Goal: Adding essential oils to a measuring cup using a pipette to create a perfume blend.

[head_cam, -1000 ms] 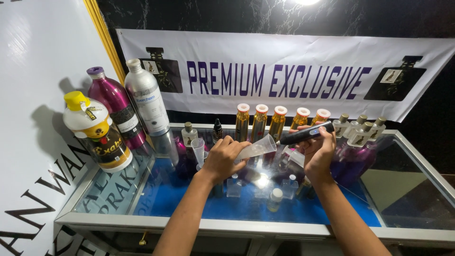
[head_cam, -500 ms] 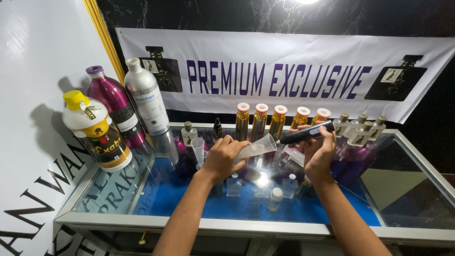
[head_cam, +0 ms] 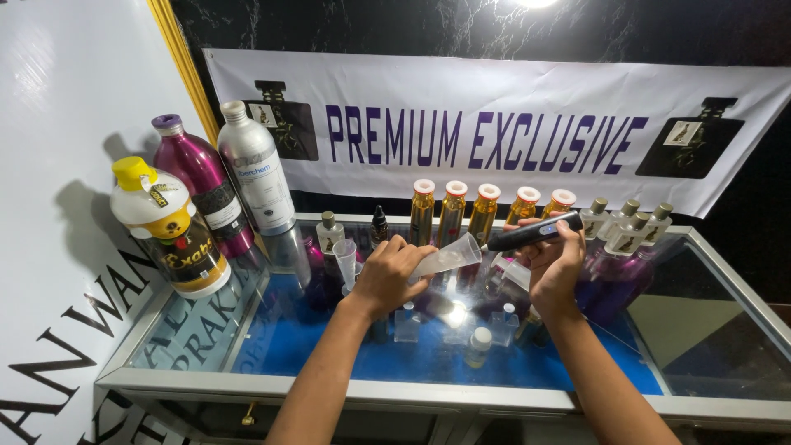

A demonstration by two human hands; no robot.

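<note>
Where fingers cover its base, clear measuring cup point(head_cam: 449, 257) tilted in closed left hand point(head_cam: 389, 274); right hand point(head_cam: 554, 262) grips black pen-shaped device point(head_cam: 534, 231), tip indistinct.

Glass counter against a dark marble wall

A glass-topped counter point(head_cam: 700, 330) with a pale metal frame stands before a black, white-veined marble wall point(head_cam: 346, 25). A long white banner point(head_cam: 494, 91) with purple lettering and dark bottle pictures at both ends hangs across that wall. At the left a glossy white panel point(head_cam: 58, 124) with black lettering leans in, edged by a yellow strip point(head_cam: 177, 62). A bright lamp point(head_cam: 534, 3) glares at the top edge, and its light gleams on the glass.
</note>
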